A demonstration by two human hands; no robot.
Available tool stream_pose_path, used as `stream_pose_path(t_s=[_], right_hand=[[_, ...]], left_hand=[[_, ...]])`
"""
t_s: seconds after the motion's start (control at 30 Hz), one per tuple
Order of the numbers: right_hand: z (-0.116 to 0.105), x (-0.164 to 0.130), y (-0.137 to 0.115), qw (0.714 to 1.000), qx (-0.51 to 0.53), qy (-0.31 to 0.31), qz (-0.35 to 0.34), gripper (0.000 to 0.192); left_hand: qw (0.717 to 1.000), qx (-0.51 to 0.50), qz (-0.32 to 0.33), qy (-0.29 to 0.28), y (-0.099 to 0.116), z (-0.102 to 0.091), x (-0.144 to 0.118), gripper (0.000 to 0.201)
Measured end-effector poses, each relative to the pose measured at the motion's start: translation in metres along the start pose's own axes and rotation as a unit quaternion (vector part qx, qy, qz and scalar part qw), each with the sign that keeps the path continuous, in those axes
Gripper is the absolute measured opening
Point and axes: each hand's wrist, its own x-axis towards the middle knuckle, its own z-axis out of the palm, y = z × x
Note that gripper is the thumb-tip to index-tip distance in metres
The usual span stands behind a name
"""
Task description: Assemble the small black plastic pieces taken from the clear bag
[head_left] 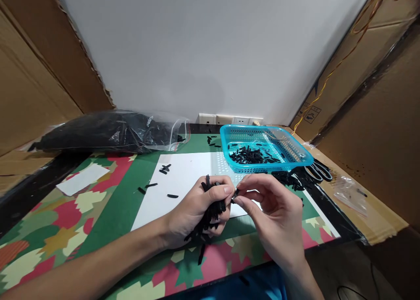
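Now I see my left hand (197,210) closed around a bundle of black pieces (210,217) above the white sheet (183,182), and my right hand (272,212) pinches one small black piece (235,194) between fingertips, near the blue basket (265,149).

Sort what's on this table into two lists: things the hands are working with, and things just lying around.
In use:
- left hand, gripping a bundle of black pieces
- right hand, pinching one black piece
- blue basket

Lying about:
- scissors
- plastic bag
- white sheet
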Motion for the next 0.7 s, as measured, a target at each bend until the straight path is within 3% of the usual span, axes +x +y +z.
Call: stream_pose_path(t_s=[0.3,0.7], right_hand=[[-0.0048,-0.0004,-0.0027,0.994,-0.082,0.011,-0.078,0.020],[-0.0080,-0.0027,-0.0056,0.986,-0.123,-0.015,-0.108,0.028]], left_hand=[[1.000,-0.007,-0.017,-0.012,-0.0006,0.0019,-0.0006,0.033],[1.000,0.005,-0.011,-0.017,0.0029,0.0044,-0.0021,0.035]])
